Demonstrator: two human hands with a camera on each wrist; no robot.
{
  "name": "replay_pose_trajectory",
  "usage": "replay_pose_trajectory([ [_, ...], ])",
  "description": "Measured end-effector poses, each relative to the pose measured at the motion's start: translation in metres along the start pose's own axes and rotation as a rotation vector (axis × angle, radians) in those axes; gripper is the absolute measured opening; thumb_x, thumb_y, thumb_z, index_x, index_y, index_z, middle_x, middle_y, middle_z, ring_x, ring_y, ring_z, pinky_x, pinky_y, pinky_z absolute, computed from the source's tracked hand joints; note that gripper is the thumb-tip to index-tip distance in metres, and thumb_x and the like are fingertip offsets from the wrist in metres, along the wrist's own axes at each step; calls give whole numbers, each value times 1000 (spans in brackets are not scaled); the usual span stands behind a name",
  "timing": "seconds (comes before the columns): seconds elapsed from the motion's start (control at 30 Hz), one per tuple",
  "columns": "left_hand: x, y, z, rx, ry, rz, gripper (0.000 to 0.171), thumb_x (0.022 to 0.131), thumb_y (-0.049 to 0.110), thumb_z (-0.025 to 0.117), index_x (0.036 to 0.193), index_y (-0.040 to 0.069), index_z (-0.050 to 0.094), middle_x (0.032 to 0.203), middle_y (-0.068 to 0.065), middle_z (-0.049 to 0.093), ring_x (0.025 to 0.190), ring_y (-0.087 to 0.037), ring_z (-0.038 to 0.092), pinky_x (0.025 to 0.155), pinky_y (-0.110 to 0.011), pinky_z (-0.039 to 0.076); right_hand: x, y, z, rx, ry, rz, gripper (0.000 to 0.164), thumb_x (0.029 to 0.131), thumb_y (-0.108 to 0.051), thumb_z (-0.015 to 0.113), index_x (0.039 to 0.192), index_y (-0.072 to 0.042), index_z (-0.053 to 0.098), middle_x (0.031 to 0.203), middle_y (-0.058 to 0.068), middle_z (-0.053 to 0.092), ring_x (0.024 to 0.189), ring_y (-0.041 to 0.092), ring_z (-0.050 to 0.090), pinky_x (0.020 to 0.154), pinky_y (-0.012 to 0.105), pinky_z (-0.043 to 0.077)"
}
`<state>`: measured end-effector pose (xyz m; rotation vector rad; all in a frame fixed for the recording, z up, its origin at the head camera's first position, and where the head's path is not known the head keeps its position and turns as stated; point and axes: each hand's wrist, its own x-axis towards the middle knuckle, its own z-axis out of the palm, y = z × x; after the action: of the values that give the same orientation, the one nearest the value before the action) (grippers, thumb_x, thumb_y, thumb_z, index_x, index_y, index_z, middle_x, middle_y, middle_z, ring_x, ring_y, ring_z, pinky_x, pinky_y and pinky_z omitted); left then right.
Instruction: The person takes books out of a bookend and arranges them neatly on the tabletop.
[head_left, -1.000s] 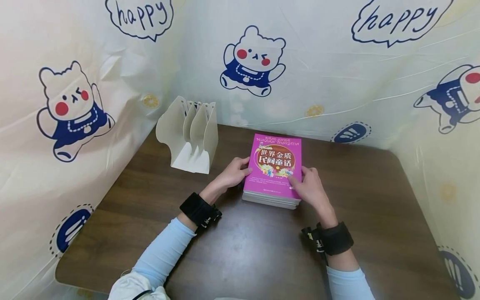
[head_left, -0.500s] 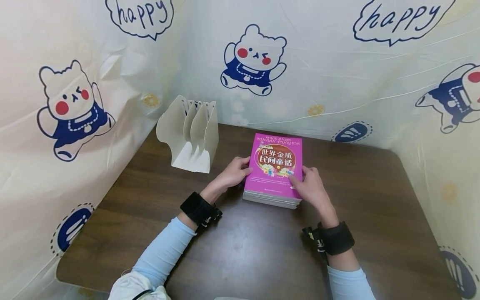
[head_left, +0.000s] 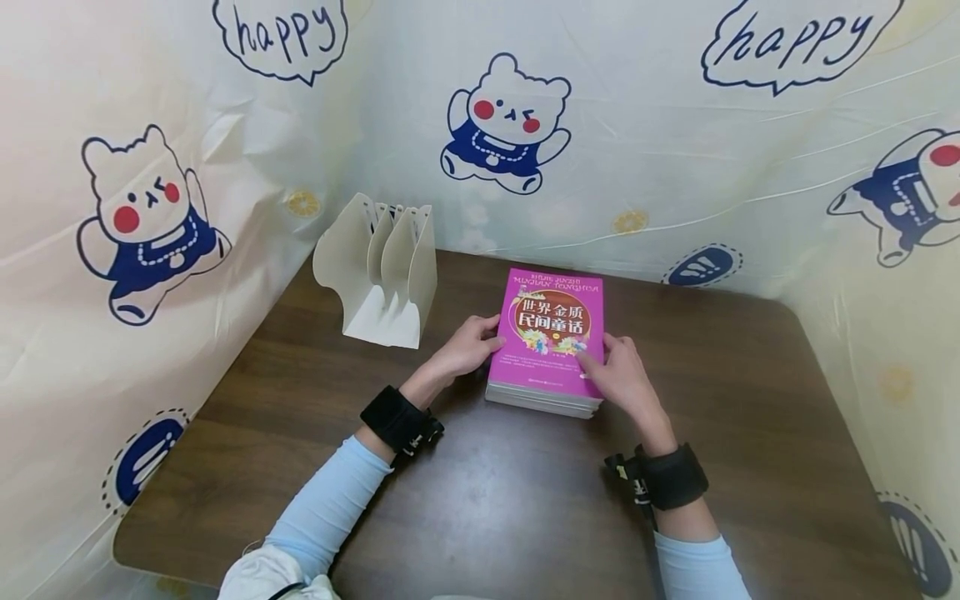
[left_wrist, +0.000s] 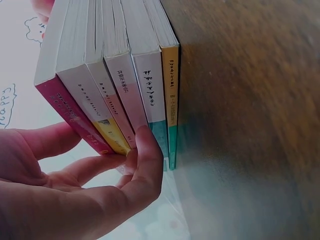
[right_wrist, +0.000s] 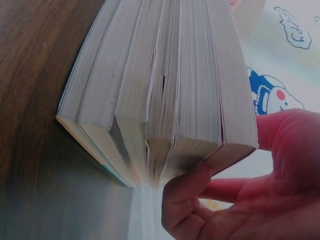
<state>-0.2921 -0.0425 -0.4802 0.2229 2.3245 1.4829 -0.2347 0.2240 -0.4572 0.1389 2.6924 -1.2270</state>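
Observation:
A stack of several paperback books [head_left: 551,333] lies on the table, a magenta one with Chinese lettering on top. My left hand [head_left: 468,344] holds the stack's left side. In the left wrist view, its bent fingers [left_wrist: 145,160] press on the coloured spines [left_wrist: 120,107]. On the opposite side my right hand [head_left: 618,371] grips the stack, thumb over the top cover's edge. The right wrist view shows curled fingers [right_wrist: 187,195] against the page edges [right_wrist: 165,90]. The lowest books touch the tabletop, and both hands' farther fingertips are partly hidden.
A white file rack [head_left: 375,271] with upright dividers stands on the brown wooden table [head_left: 480,508], left of the books. Printed sheeting [head_left: 637,167] with cartoon bears hangs round the back and both sides.

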Motion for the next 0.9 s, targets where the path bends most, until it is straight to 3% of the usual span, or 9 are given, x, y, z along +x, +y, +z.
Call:
replay_pose_trajectory([
  [0.43,2,-1,-1,-28,-14,2,61,110,16,54,164,2,30,159,-23,34,140,-32,38,117,-50,36,3,4,0,-6,-15,4,78,107,-35,61,162,7,27,139,27,45,117,38,53,95,49,53],
  [0.9,4,-2,0,-77,-49,1,65,109,16,58,165,3,29,153,-21,46,123,-29,56,97,-40,55,1,6,-4,1,-37,-18,74,108,-36,58,162,5,29,138,25,46,113,36,55,91,44,55],
])
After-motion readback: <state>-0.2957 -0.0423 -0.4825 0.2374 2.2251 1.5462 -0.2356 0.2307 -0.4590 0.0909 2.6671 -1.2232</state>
